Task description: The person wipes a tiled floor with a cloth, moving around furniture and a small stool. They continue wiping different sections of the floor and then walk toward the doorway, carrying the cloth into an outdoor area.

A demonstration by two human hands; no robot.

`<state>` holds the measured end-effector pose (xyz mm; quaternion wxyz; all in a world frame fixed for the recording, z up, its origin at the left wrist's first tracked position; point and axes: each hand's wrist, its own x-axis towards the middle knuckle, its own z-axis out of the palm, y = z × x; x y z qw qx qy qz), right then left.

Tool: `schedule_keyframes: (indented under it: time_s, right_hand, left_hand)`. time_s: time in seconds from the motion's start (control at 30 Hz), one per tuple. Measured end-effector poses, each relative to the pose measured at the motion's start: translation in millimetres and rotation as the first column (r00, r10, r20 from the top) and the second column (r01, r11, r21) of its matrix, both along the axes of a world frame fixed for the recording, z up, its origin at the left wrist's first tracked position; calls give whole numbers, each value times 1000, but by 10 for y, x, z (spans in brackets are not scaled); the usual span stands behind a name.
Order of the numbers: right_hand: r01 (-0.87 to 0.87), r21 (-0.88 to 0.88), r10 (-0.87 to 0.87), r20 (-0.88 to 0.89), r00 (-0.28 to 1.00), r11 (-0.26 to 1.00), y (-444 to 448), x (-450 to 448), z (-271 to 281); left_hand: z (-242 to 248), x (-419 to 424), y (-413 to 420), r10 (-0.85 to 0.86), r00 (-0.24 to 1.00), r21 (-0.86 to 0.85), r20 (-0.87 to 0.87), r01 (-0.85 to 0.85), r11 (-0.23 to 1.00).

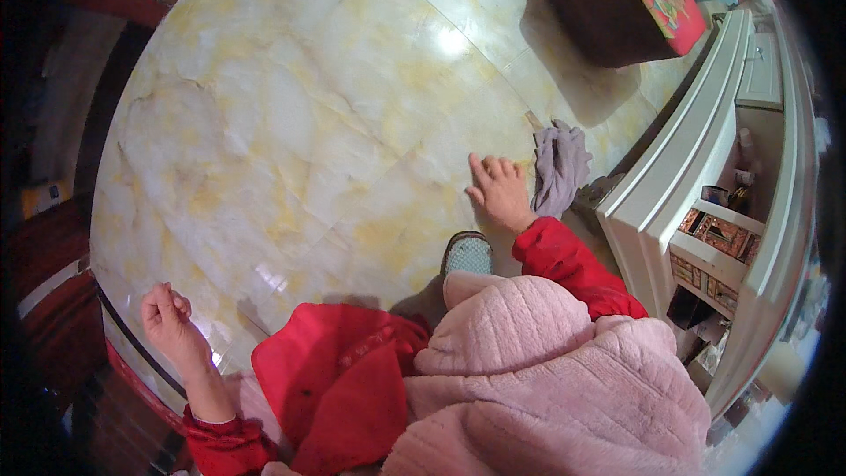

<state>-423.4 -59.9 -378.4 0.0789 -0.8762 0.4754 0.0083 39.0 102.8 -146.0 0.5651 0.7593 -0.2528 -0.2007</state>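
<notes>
My right hand (501, 193) is palm down over the marbled floor tiles (277, 119), its fingers spread and nothing held. Just to its right lies a crumpled grey-mauve cloth (560, 162). Whether the hand touches the floor cannot be told. My left hand (166, 320) is off to the left with its fingers curled in, and no object shows in it. Red sleeves (574, 264) cover both forearms. A red apron (350, 383) and pink fleece clothing (548, 383) fill the lower middle. One pale blue-green slipper (468, 253) pokes out ahead of my knee.
A dark brown stool (595, 10) with a bright patterned top stands at the upper right. Along the right runs a white cabinet (667, 172) with small items on its open shelves. Dark reddish wooden furniture (59, 317) lines the left side.
</notes>
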Motion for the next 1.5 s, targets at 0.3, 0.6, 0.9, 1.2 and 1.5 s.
schedule_keyframes:
  time_s: [0.3,0.6,0.9,1.2,1.5]
  right_hand:
    - [110,-13,-110,32,993,994,-289,156,-111]
    - [363,-93,-369,-61,927,927,-63,-264,-125]
    - [332,63,-336,78,938,941,-165,102,-97]
    - [436,-68,-440,-68,895,897,5,-370,-116]
    - [251,-2,-251,-4,968,968,173,-111,-217]
  left_hand:
    - [-20,-6,-46,4,1000,43,28,-5,999]
    - [-2,-2,-4,-17,1000,45,18,16,999]
    - [-52,-71,-62,-5,1000,26,5,5,1000]
    - [-33,51,63,-66,997,28,-38,67,997]
    - [-22,-43,-23,-58,997,55,-60,61,997]
